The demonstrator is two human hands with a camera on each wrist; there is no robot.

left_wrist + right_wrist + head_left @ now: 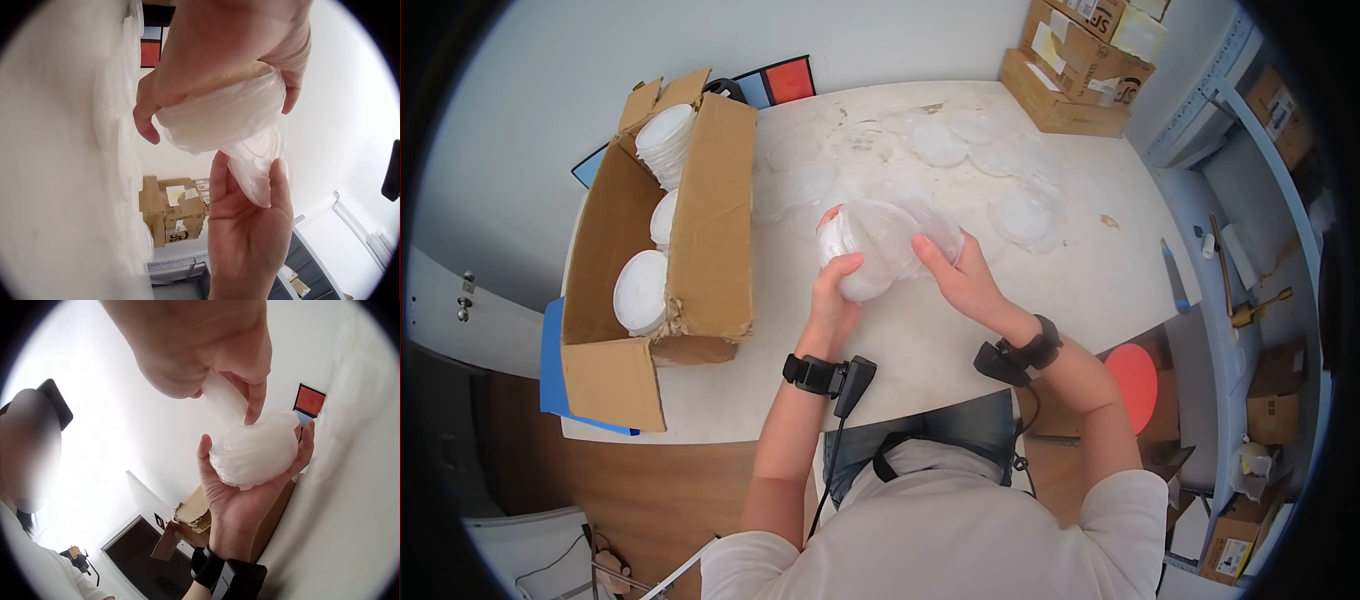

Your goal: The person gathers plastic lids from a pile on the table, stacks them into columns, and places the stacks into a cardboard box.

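My left hand point(833, 305) grips a thick stack of clear plastic lids point(850, 235), fingers and thumb wrapped round its rim, raised over the white table point(1090, 290). Thumb uppermost in the head view, my right hand point(970, 285) pinches a few thin clear lids point(938, 228) at the stack's right side. In the left wrist view these lids point(257, 172) fan out from the stack point(225, 112) and overlap its edge. The right wrist view shows the stack point(256, 453) sitting in the left palm, with the right fingertips at its upper edge.
Loose clear lids point(1022, 215) lie scattered over the table's far half. On the left stands an open cardboard box point(715, 220) with stacks of white round lids point(640, 290). Closed cartons point(1090, 70) are piled at the back right; a blue tool point(1174, 275) lies near the right edge.
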